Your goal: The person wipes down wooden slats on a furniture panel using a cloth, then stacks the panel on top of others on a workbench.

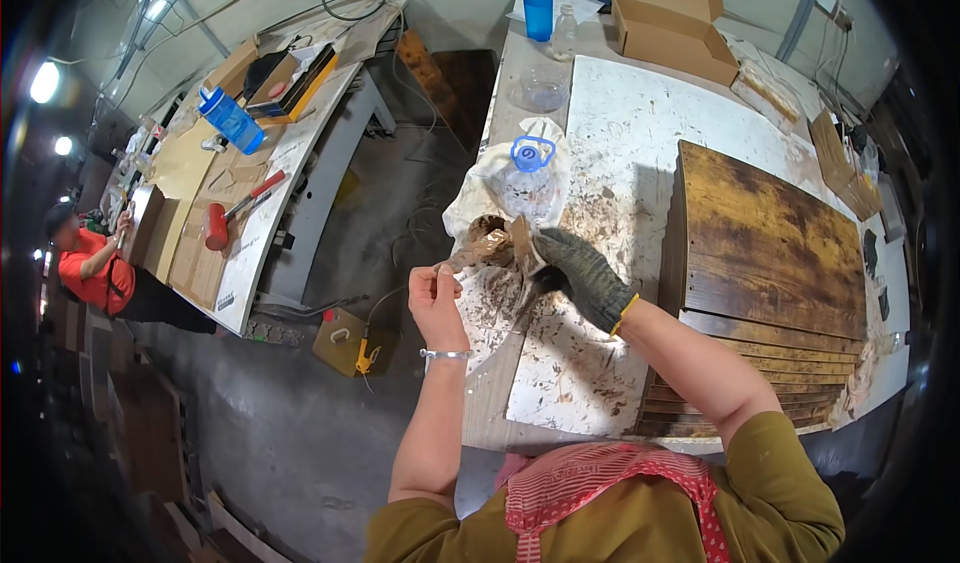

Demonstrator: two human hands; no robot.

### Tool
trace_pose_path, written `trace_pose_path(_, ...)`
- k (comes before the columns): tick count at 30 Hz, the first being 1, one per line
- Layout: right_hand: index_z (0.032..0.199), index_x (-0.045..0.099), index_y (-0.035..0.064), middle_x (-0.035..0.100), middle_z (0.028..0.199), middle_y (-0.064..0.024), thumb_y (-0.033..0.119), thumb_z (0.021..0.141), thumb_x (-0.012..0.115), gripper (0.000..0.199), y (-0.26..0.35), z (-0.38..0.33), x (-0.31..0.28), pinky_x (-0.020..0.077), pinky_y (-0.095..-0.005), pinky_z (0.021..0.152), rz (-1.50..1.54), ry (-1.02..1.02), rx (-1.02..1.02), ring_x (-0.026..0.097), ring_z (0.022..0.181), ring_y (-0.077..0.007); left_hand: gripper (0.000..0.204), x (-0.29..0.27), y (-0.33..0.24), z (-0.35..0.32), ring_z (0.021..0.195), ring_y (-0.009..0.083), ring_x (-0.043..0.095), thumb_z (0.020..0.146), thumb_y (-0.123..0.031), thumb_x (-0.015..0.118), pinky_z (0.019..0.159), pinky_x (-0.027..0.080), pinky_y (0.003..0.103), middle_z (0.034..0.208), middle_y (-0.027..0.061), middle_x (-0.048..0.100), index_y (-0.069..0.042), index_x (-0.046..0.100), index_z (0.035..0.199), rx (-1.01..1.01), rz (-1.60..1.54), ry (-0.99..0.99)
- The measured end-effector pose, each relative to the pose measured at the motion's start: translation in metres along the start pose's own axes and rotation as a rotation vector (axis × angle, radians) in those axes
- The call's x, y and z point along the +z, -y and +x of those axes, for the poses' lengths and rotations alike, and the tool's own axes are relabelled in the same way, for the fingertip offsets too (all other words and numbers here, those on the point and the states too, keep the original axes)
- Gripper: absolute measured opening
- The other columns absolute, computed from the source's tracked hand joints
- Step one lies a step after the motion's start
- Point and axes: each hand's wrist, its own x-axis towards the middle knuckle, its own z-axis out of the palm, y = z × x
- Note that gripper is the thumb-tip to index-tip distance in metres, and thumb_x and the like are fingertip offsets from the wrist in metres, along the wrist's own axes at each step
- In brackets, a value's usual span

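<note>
One bare left hand (436,305) has its fingertips closed on the edge of a brown-smeared crumpled thing (488,245), while the right hand (580,268), in a dark glove, is clamped on a flat brown-stained piece (525,248); the hands are apart, the crumpled thing between them, above the left part of the pale surface (487,403). The crumpled thing holds something glossy and brown, though I cannot tell whether it is a bag or a cut-open vessel.

Clock directions run from that thing. Near one o'clock is a clear jug (530,153) with a blue cap and handle, a whitish cloth (480,185) spread around it; its contents are too faint to make out. Farther along that line come a clear round tub (540,93), a clear bottle (566,33) and, nearer twelve, a lidded blue bottle (537,8) whose tint hides its filling. An opened cardboard box (675,48) lies between one and two, lid raised. Toward half past two, another cardboard box (838,168) has dark and clear items in or just behind it; which, I cannot tell. Stacked brown boards (770,243) lie at three. At ten, on another surface (255,248), a black tray (312,71) appears to hold a brown carton (272,81), beside a second blue bottle (232,120)
</note>
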Motion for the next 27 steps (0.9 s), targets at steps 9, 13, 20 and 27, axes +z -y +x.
trace_pose_path(9,0.113,0.056,0.0088,0.055,0.096,-0.0143,0.023,0.084,0.054,0.033,0.011,0.015,0.006,0.0466,-0.0406,0.076,-1.484,-0.156,-0.842,0.058,0.089,-0.0313,0.013,0.006,-0.019,0.016,0.062,0.0057,0.05,0.089,-0.006,0.055,0.055,0.038,0.02,0.072,0.0008,0.056,-0.006,0.048,0.078,0.127,0.176,-0.01)
trace_pose_path(13,0.113,0.057,0.007,0.06,0.101,-0.0106,0.027,0.089,0.054,0.031,0.017,0.005,-0.003,0.0475,-0.0358,0.072,-1.077,-0.092,-0.395,0.059,0.086,-0.0234,0.014,-0.004,-0.014,0.036,0.058,0.0044,0.05,0.089,-0.005,0.055,0.051,0.037,0.019,0.065,-0.0007,0.054,-0.005,0.047,0.078,0.141,0.39,0.076)
trace_pose_path(20,0.114,0.054,0.0028,0.063,0.101,-0.01,0.018,0.09,0.057,0.029,0.01,-0.035,-0.013,0.0545,-0.0312,0.071,0.757,0.265,0.076,0.063,0.085,-0.0199,0.02,0.012,-0.007,0.054,0.049,0.0208,0.046,0.081,-0.011,0.062,0.05,0.039,0.033,0.055,0.0104,0.048,-0.003,0.046,0.073,0.359,0.901,0.179)
trace_pose_path(27,0.116,0.053,0.0057,0.056,0.096,0.0011,0.018,0.089,0.057,0.03,-0.021,-0.1,-0.037,0.0468,-0.0248,0.069,0.666,0.269,-0.116,0.053,0.083,-0.0083,0.024,0.041,-0.023,0.046,0.066,0.015,0.055,0.08,-0.019,0.066,0.063,0.045,0.03,0.073,0.0093,0.061,0.001,0.054,0.074,0.417,1.021,0.489)
